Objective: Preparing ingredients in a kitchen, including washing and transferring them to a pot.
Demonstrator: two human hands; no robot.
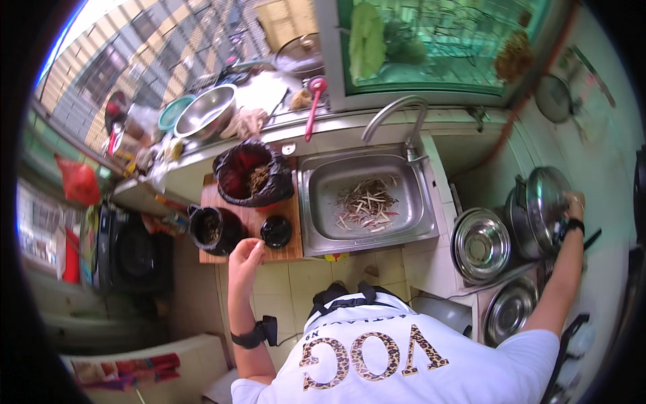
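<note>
My left hand (247, 255) hovers by the front edge of a wooden board (295, 242), its fingers curled; whether it holds anything small cannot be told. Beside it stand a dark pot (224, 230) with dark contents and a round black lid (276, 231). Behind them is a bin lined with a black plastic bag (227, 171), brown scraps inside. At the right, my right hand (574, 202) is at the top of a tilted metal pot lid (547, 204), over a large metal pot (517, 222). The fingertips are partly hidden. Peelings (371, 202) lie in the steel sink (320, 177).
Stacked metal bowls (479, 245) and a round metal dish (512, 310) stand near the large pot. A curved faucet (393, 108) rises behind the sink. On the sill are a metal bowl (207, 113), a cloth (247, 122) and a pink-handled utensil (313, 108).
</note>
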